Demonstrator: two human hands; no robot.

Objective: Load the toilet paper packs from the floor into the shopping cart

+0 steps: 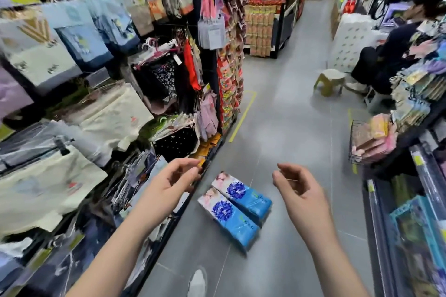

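Note:
Two blue packs lie side by side on the grey floor of a shop aisle, each printed with a dark blue flower. The nearer pack (228, 218) touches the farther pack (242, 195) along its long side. My left hand (172, 182) hovers above and to the left of them, fingers loosely curled, holding nothing. My right hand (298, 184) hovers to their right, fingers also loosely curled and empty. Both hands are apart from the packs. No shopping cart is in view.
A rack of hanging bags and clothes (72, 103) lines the left side. Shelves with goods and a wire basket (369, 142) stand on the right. A seated person (391, 55) and a small stool (329, 81) are farther down the aisle. My shoe (198, 282) shows below.

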